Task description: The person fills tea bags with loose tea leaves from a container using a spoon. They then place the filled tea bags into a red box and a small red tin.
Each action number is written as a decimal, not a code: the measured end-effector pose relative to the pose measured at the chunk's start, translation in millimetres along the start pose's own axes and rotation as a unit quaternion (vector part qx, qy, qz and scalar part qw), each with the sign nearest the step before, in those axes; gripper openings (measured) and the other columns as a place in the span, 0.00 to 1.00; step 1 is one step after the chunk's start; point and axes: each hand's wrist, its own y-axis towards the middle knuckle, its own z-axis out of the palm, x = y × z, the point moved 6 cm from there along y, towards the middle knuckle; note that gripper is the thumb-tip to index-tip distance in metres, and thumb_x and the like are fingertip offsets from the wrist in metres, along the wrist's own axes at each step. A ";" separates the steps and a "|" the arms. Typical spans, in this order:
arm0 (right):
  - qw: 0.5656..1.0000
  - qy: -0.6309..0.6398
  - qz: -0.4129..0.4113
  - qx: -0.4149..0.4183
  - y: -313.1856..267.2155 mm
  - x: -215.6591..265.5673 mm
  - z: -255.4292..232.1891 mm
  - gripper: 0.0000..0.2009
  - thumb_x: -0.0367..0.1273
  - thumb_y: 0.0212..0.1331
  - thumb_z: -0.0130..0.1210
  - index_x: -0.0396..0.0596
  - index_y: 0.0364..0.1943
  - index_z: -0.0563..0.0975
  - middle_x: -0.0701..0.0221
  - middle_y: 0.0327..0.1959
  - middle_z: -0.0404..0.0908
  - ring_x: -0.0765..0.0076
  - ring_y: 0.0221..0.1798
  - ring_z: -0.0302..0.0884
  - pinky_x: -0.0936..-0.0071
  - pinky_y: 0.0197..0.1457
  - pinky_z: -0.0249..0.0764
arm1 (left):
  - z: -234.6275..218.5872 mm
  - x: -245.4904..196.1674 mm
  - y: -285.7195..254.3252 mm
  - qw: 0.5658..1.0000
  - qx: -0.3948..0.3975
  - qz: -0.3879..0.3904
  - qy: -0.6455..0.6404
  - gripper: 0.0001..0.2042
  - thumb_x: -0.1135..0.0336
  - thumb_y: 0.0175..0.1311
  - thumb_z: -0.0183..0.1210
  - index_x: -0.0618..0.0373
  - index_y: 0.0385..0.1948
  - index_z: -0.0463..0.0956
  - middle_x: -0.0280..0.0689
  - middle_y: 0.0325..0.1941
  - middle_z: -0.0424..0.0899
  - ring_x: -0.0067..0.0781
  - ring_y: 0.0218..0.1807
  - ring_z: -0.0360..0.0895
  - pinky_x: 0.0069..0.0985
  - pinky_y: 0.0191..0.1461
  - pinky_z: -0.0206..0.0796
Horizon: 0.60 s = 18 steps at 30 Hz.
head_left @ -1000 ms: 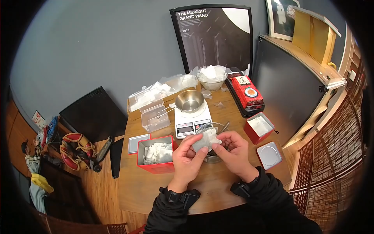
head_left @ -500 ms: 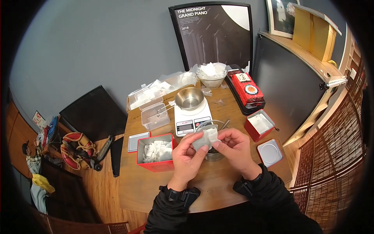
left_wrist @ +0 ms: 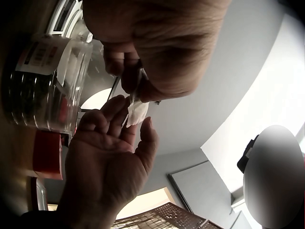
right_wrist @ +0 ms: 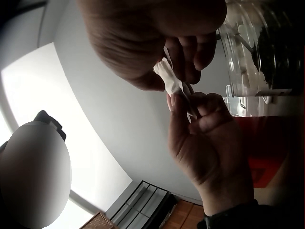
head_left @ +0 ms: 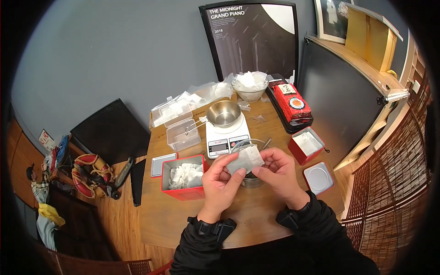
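In the head view a pale mesh tea bag (head_left: 247,158) is held up between both hands, its whiter top part toward the right. My left hand (head_left: 219,185) pinches its left side, thumb in front and fingers behind. At the bag's right edge, my right hand (head_left: 278,176) holds it between thumb and bent fingers. The left wrist view shows the bag (left_wrist: 137,110) edge-on between the hands. Behind and below them stands a clear plastic jar (left_wrist: 71,71) of dark loose leaves, partly hidden in the head view, with a spoon handle (head_left: 266,143) sticking out.
A steel pan (head_left: 223,114) sits on a white kitchen scale (head_left: 227,142). Red tins (head_left: 183,196) (head_left: 300,149) with white bags flank the hands. Further back are a clear lidded box (head_left: 183,137), a heaped glass bowl (head_left: 250,95) and a red package (head_left: 293,107) on a black tray.
The tea bag, bunched between the fingers earlier, now lies flatter and wider, with its pale top part turned up. The right fingers have shifted slightly along its edge; the left hand keeps its place.
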 end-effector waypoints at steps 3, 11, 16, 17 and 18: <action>1.000 -0.016 0.001 -0.003 -0.9 -4.4 -4.3 0.08 0.19 0.60 0.60 0.40 0.41 0.76 0.71 0.42 0.82 0.83 0.40 0.77 0.83 0.45 0.74 | -1.1 2.4 -0.4 1.000 -0.005 -0.001 -0.002 0.20 0.83 0.61 0.62 0.65 0.56 0.75 0.33 0.52 0.75 0.09 0.34 0.68 0.10 0.32 0.62; 0.926 -0.222 -0.199 0.233 -44.1 64.0 69.3 0.06 0.23 0.57 0.63 0.44 0.38 0.81 0.67 0.37 0.84 0.68 0.40 0.82 0.72 0.41 0.79 | -1.3 2.5 1.0 0.999 -0.024 -0.022 0.025 0.20 0.81 0.60 0.64 0.65 0.55 0.76 0.32 0.52 0.76 0.07 0.30 0.65 0.09 0.29 0.60; 0.927 -0.078 -0.113 0.350 -79.3 74.8 114.9 0.04 0.30 0.57 0.64 0.45 0.32 0.82 0.66 0.32 0.81 0.61 0.34 0.79 0.70 0.37 0.76 | 1.3 2.5 0.1 1.000 -0.020 -0.017 0.011 0.19 0.81 0.59 0.66 0.65 0.54 0.77 0.32 0.53 0.77 0.06 0.27 0.62 0.08 0.28 0.57; 0.894 -0.011 -0.124 0.430 -96.0 77.2 133.7 0.04 0.29 0.57 0.64 0.45 0.32 0.82 0.65 0.32 0.81 0.59 0.34 0.79 0.69 0.37 0.76 | -0.4 2.1 -0.4 0.999 -0.023 -0.016 0.044 0.19 0.81 0.58 0.66 0.65 0.53 0.77 0.33 0.54 0.77 0.06 0.27 0.62 0.08 0.28 0.56; 0.876 0.052 -0.096 0.470 -107.3 85.5 145.6 0.03 0.29 0.58 0.63 0.45 0.31 0.81 0.64 0.29 0.79 0.56 0.34 0.78 0.65 0.36 0.75 | -1.5 1.4 -0.1 0.997 -0.027 -0.014 0.077 0.19 0.80 0.57 0.66 0.66 0.53 0.77 0.34 0.55 0.78 0.06 0.28 0.62 0.08 0.27 0.55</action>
